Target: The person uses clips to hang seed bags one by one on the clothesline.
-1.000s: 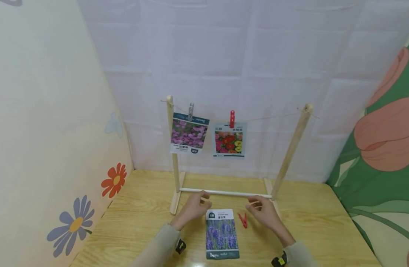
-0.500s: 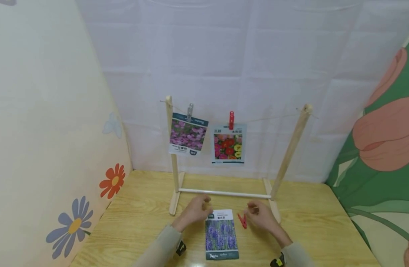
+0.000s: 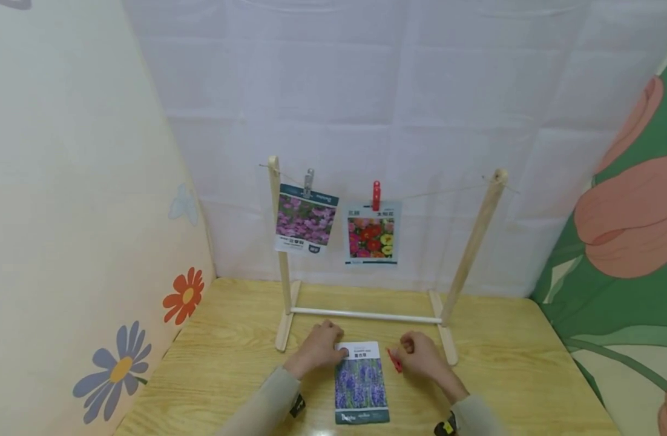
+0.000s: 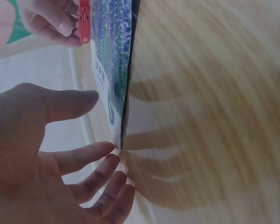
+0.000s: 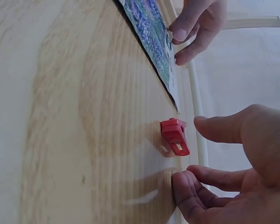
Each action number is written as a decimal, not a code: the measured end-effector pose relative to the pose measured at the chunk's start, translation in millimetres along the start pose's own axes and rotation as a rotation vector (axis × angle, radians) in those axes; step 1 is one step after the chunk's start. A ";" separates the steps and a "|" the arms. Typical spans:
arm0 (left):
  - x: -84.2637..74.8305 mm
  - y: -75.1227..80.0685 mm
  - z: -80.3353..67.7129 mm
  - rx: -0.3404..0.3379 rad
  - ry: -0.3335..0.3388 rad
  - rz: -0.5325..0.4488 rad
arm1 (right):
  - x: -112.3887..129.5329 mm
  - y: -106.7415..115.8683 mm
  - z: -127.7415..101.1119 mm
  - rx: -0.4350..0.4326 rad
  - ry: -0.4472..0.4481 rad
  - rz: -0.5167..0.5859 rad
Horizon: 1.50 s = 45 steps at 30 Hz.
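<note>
The lavender packet (image 3: 362, 382) lies flat on the table (image 3: 230, 363) before the rack (image 3: 366, 315); the left hand (image 3: 318, 346), fingers relaxed, touches its top corner. The right hand (image 3: 417, 356), loosely open and holding nothing, hovers around the red peg (image 5: 175, 136). The pickup step seems in hand: next, pinch both.
</note>
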<state>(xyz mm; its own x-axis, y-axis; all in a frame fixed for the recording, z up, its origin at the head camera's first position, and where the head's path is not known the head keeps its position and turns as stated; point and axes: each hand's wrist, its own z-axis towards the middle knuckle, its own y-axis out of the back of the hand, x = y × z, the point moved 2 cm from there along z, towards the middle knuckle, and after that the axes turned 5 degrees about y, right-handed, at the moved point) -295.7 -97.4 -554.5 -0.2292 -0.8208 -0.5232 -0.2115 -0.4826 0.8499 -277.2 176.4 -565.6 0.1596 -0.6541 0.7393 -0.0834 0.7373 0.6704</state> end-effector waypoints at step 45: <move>-1.4 -4.4 5.6 0.032 0.041 0.035 | -4.5 -8.2 -5.0 -0.040 0.066 -0.005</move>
<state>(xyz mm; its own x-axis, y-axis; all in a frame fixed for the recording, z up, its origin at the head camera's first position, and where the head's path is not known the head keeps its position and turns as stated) -299.7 -92.4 -557.8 -0.1982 -0.8489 -0.4900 -0.2348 -0.4442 0.8646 -272.4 174.1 -574.8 0.2248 -0.6462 0.7293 -0.0437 0.7410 0.6701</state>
